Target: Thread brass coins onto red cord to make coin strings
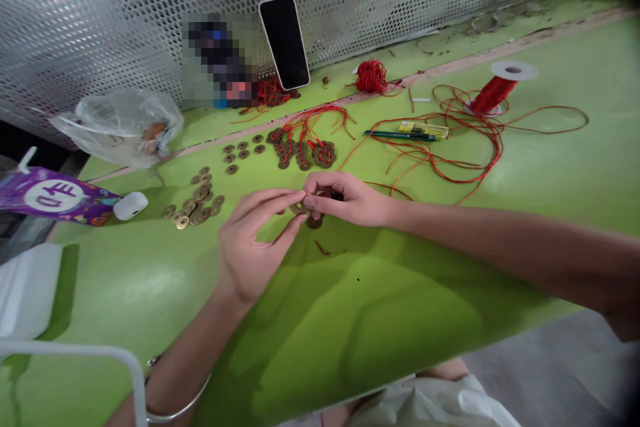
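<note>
My left hand (250,237) has its thumb and index finger closed on the edge of an old-style brass coin (299,208). Against it, my right hand (347,199) pinches thumb to forefinger at the same small cluster, and another dark coin (314,221) shows under its fingers. Whether a cord runs through them is hidden by the fingertips. Left of my hands lies a heap of loose coins (200,193), with several more (231,158) spread out behind. Coins bound into rings with red cord (324,155) lie just beyond my fingers. A short red cord scrap (321,247) rests nearer me.
A red cord spool (493,95) stands at the right, its loose strands trailing. Green pen-like tools (400,136) and a red cord ball (371,76) lie behind. A phone (285,43) leans on the perforated panel. At left are a plastic bag (120,123), purple packet (65,197) and white case (131,205).
</note>
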{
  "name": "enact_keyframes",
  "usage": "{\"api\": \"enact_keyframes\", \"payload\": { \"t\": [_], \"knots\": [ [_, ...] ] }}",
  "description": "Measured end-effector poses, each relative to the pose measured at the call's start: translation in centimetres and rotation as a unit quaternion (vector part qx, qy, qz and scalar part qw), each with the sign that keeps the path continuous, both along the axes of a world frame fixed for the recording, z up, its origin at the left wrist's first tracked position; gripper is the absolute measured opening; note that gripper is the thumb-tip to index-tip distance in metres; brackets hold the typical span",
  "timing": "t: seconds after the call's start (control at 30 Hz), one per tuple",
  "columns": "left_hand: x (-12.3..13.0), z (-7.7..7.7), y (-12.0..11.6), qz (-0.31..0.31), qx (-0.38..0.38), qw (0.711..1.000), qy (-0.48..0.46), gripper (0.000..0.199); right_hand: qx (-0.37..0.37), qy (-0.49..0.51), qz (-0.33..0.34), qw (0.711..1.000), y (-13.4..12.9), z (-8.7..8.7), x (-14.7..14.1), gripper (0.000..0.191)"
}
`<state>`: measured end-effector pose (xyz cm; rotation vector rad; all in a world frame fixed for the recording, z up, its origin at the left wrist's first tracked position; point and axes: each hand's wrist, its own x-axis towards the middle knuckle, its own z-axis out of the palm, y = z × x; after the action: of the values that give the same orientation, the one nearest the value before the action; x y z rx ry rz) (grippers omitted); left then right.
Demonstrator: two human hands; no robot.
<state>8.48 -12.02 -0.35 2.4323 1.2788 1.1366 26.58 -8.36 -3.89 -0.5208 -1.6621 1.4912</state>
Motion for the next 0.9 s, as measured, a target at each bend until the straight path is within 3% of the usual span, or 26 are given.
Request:
{"api": "enact_keyframes", "payload": {
  "t": [0.3, 0.6, 0.9],
  "knots": [
    [-0.04, 0.04, -0.17, -0.027, 0.041, 0.998, -0.041, 0.03, -0.16, 0.113, 0.064, 0.978, -0.5, 0.47, -0.52, 0.031],
    [0.16, 0.15, -0.29, -0.042, 0.055, 0.996, -0.055, 0.028, -0.216, 0.134, 0.135, 0.958, -0.42, -0.03, -0.54, 0.027],
    [-0.07, -0.22, -0.07, -0.035, 0.061, 0.997, -0.017, 0.03, -0.284, 0.139, 0.114, 0.942, -0.37, 0.03, -0.68, 0.031]
  ]
}}
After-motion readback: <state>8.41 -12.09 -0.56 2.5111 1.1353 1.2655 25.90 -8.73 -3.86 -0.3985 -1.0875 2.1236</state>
